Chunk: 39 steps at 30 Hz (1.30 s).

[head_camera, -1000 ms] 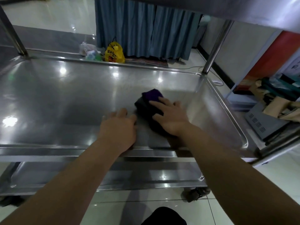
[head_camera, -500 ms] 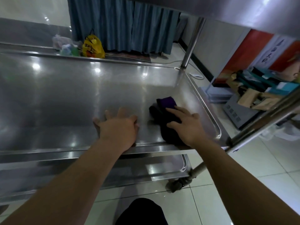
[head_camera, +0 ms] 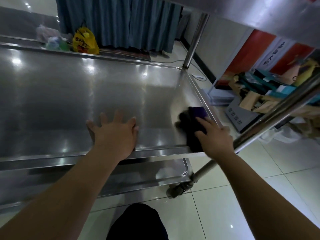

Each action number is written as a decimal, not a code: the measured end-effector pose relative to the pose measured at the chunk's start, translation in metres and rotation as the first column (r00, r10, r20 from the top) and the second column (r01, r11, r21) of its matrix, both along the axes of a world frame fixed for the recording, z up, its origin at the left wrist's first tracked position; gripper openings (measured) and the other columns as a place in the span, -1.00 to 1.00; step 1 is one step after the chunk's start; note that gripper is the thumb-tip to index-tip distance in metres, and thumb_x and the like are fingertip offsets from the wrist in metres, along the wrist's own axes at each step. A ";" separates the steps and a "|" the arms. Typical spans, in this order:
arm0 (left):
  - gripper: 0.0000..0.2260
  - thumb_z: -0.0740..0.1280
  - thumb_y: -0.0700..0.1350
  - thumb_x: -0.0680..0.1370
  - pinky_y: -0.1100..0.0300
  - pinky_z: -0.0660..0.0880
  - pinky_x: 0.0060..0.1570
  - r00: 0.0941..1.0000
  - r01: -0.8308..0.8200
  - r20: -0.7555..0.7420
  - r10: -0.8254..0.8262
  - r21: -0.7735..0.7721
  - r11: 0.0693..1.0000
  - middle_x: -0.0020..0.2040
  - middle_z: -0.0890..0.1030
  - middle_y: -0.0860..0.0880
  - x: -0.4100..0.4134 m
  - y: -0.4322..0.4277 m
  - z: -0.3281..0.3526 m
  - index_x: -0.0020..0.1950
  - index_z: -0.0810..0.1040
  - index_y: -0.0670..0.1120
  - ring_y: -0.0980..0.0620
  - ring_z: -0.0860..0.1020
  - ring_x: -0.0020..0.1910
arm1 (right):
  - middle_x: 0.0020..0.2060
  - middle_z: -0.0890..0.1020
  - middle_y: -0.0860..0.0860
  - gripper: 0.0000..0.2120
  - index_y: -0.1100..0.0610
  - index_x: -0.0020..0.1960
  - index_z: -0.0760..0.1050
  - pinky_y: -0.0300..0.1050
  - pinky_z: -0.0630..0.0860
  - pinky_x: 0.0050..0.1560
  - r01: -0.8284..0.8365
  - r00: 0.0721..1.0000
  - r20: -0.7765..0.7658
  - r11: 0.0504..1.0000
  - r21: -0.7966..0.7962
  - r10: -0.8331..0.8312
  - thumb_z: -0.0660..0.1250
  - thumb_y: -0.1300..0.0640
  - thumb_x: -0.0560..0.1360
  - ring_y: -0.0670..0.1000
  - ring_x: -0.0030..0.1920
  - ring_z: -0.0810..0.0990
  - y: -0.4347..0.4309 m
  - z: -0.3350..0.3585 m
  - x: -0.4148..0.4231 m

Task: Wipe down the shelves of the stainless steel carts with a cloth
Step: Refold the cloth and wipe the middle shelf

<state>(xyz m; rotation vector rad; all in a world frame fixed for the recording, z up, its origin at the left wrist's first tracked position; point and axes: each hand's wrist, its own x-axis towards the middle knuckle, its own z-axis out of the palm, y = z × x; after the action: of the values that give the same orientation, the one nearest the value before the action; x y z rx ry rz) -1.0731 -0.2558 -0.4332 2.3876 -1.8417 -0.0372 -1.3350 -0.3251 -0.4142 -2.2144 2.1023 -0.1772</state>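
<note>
The middle shelf [head_camera: 69, 101] of a stainless steel cart fills the view, shiny with a raised rim. A dark purple cloth [head_camera: 192, 122] lies bunched in its near right corner, touching the right rim. My right hand [head_camera: 214, 137] presses flat on the cloth's near part, fingers spread over it. My left hand [head_camera: 114, 132] rests palm down on the bare shelf near the front rim, fingers apart, holding nothing. A lower shelf [head_camera: 155, 177] shows beneath, and the top shelf's underside [head_camera: 259, 13] hangs overhead.
Cart posts stand at the far right corner [head_camera: 195, 35] and the near right [head_camera: 277, 118], with a caster [head_camera: 178, 189] below. A yellow bag [head_camera: 84, 40] and clear bags sit beyond the far rim before blue curtains. Boxes and papers [head_camera: 270, 94] are piled on the right.
My right hand has slid the cloth rightward along the shelf into the near right corner. My left hand has stayed flat near the front rim, and my view has shifted right.
</note>
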 end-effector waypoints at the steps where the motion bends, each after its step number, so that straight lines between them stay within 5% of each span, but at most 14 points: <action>1: -0.64 -0.07 0.19 0.58 -0.46 0.11 0.20 1.000 -0.001 0.011 0.001 -0.005 1.000 0.34 0.27 -0.08 0.000 0.000 0.000 0.35 0.22 0.23 -0.35 0.20 0.34 | 0.50 0.15 -0.09 -0.49 -0.23 0.47 0.09 0.07 0.23 0.23 0.124 0.992 -0.017 0.992 0.012 -0.124 0.08 -0.09 0.54 0.22 0.32 0.21 -0.007 0.002 -0.003; 4: -0.64 -0.08 0.19 0.58 -0.46 0.11 0.20 1.000 -0.009 0.021 0.009 0.000 1.000 0.33 0.27 -0.06 -0.001 -0.001 -0.001 0.35 0.22 0.24 -0.35 0.20 0.33 | 0.51 0.10 0.06 -0.45 -0.08 0.51 0.01 0.19 0.17 0.31 0.259 0.961 -0.100 0.966 0.002 -0.258 0.01 -0.09 0.54 0.31 0.37 0.12 -0.014 -0.002 0.021; 9: -0.62 -0.10 0.19 0.56 -0.41 0.15 0.20 0.997 0.002 0.074 -0.002 0.006 1.000 0.30 0.32 -0.08 0.000 0.000 0.000 0.35 0.23 0.22 -0.34 0.23 0.32 | 0.50 0.16 -0.02 -0.46 -0.18 0.49 0.05 0.11 0.20 0.28 -0.113 0.991 -0.070 0.993 -0.018 0.112 0.06 -0.13 0.53 0.28 0.34 0.18 -0.017 -0.009 0.039; 15: -0.60 -0.04 0.03 0.62 -0.12 0.07 0.43 0.975 0.219 -0.009 -0.221 -0.093 0.971 0.47 0.28 -0.02 0.002 -0.004 -0.007 0.43 0.30 0.04 -0.11 0.13 0.48 | 0.46 0.17 0.07 -0.47 -0.10 0.47 0.09 0.21 0.09 0.32 0.188 0.981 0.058 0.982 -0.009 -0.187 0.11 -0.08 0.53 0.31 0.35 0.12 -0.082 0.006 0.038; 22: -0.69 0.16 -0.09 0.60 -0.03 0.22 0.38 0.956 0.227 -0.133 -0.262 -0.232 0.946 0.38 0.44 -0.07 0.003 -0.003 -0.011 0.31 0.49 -0.09 -0.12 0.37 0.38 | 0.47 0.24 -0.09 -0.48 -0.23 0.45 0.15 0.10 0.18 0.24 -0.370 0.929 -0.010 0.927 -0.059 0.370 0.12 -0.18 0.50 0.22 0.31 0.21 -0.102 -0.007 0.088; 28: -0.67 0.13 -0.07 0.61 0.03 0.17 0.40 0.956 0.229 -0.127 -0.263 -0.230 0.946 0.41 0.40 -0.05 0.003 -0.005 -0.013 0.35 0.45 -0.07 -0.08 0.34 0.41 | 0.45 0.24 0.01 -0.47 -0.15 0.46 0.13 0.26 0.15 0.29 0.140 0.989 0.050 0.990 -0.022 -0.139 0.11 -0.10 0.51 0.28 0.36 0.16 -0.136 0.002 0.044; 34: -0.65 0.09 -0.02 0.61 0.07 0.13 0.43 0.960 0.204 -0.145 -0.240 -0.223 0.953 0.43 0.36 0.04 0.007 -0.006 -0.013 0.37 0.43 0.01 -0.01 0.29 0.44 | 0.44 0.24 -0.13 -0.50 -0.25 0.42 0.17 0.03 0.21 0.09 -0.296 0.954 0.018 0.953 -0.071 0.298 0.14 -0.14 0.49 0.17 0.26 0.23 -0.070 -0.011 0.068; 37: -0.66 0.10 -0.02 0.61 0.03 0.20 0.42 0.959 0.212 -0.145 -0.244 -0.203 0.956 0.41 0.40 0.00 0.007 -0.004 -0.011 0.34 0.46 -0.01 -0.03 0.31 0.42 | 0.43 0.28 -0.11 -0.51 -0.21 0.42 0.16 0.03 0.25 0.14 -0.217 0.976 -0.052 0.974 -0.068 0.213 0.13 -0.11 0.51 0.14 0.24 0.28 -0.054 -0.008 0.031; 39: -0.71 0.15 -0.04 0.59 -0.05 0.42 0.24 0.965 0.211 -0.113 -0.238 -0.213 0.954 0.28 0.51 -0.08 0.005 -0.001 -0.006 0.21 0.55 -0.06 -0.13 0.44 0.28 | 0.41 0.30 -0.05 -0.52 -0.13 0.44 0.17 0.05 0.26 0.16 -0.029 0.997 -0.076 0.997 -0.070 0.024 0.12 -0.05 0.52 0.17 0.23 0.28 -0.045 -0.003 0.011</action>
<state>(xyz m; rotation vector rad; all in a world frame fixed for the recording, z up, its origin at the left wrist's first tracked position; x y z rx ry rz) -1.0681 -0.2567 -0.4388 1.9833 -1.9418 -0.0361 -1.3240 -0.3702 -0.4170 -2.3231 2.1350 -0.1726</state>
